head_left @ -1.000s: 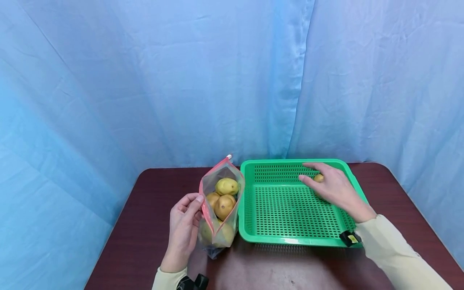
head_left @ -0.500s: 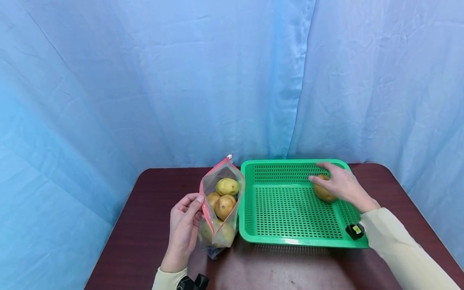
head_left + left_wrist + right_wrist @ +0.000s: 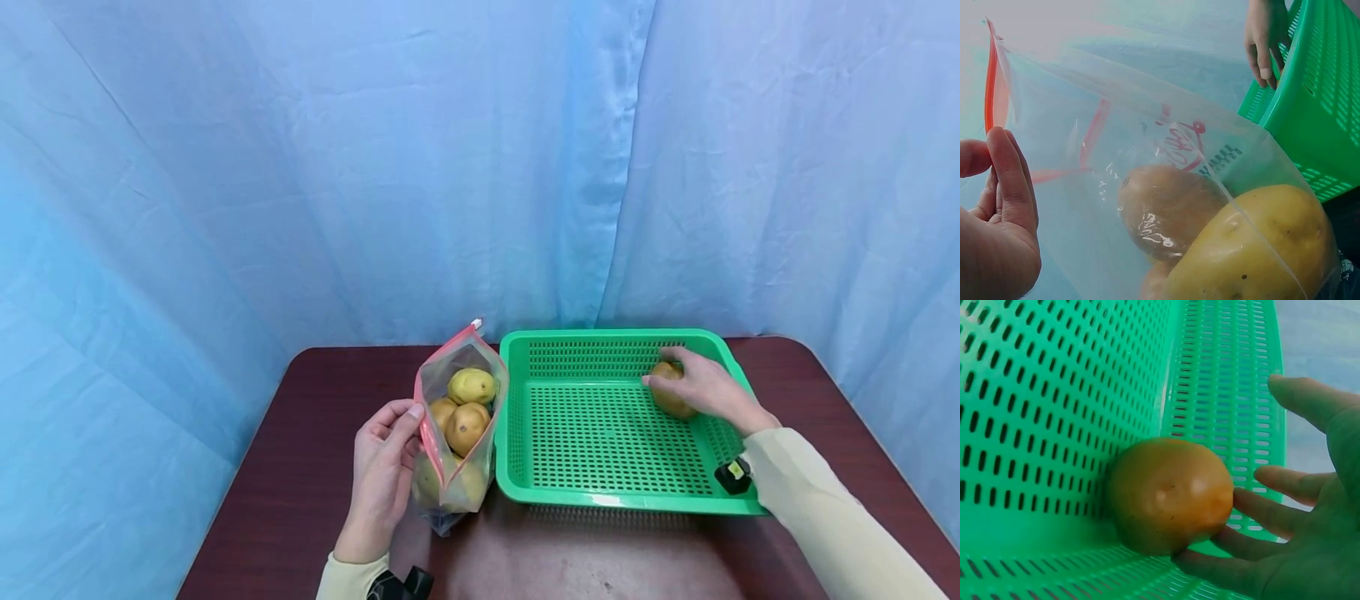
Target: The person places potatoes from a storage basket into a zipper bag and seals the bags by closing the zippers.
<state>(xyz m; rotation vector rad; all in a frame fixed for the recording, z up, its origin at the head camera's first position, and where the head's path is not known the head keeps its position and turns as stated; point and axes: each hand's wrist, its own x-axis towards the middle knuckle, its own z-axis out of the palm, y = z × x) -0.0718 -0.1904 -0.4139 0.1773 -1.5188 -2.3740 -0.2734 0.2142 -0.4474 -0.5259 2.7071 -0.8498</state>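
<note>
My left hand point(image 3: 382, 471) pinches the pink-edged rim of a clear slider bag point(image 3: 459, 357), whose mouth gapes upward. Inside sit several potatoes, among them a yellow one point(image 3: 472, 386) on top and a browner one point(image 3: 467, 428) below it. In the left wrist view a large yellow potato point(image 3: 1266, 250) shows through the plastic. My right hand point(image 3: 705, 383) reaches into the green basket point(image 3: 592, 437), over a brown potato point(image 3: 670, 398) at its right side. In the right wrist view the fingers are spread and fingertips touch that potato's side, while the thumb point(image 3: 1304, 397) stands away from it.
The basket stands just right of the bag on a dark red-brown table point(image 3: 315, 433). Its raised, slotted walls surround the right hand's potato. A blue curtain point(image 3: 450, 167) hangs behind the table's far edge.
My right hand has shifted right, from the potato's left and top toward its right side, uncovering more of it, then lowered slightly with its fingers. The left hand and bag hold still.
</note>
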